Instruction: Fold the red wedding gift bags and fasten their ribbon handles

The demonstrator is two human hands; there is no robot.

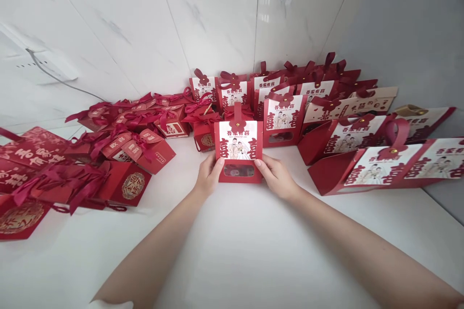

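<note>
A red gift box point(239, 141) with a white printed card, a ribbon loop on top and a small clear window stands upright at the middle. My left hand point(210, 171) grips its left side, thumb on the front. On its right side, my right hand point(274, 174) holds it the same way. The fingers behind the box are hidden. Just behind it to the right is a similar red box point(284, 119), and a ribboned red box point(206, 135) is behind to the left.
Ribbon-tied red boxes point(132, 186) crowd the left side of the white surface point(217, 256). Several carded red bags point(384, 166) stand at the right. A tiled wall point(213, 19) rises behind, with a grey cable point(65, 82) at the left.
</note>
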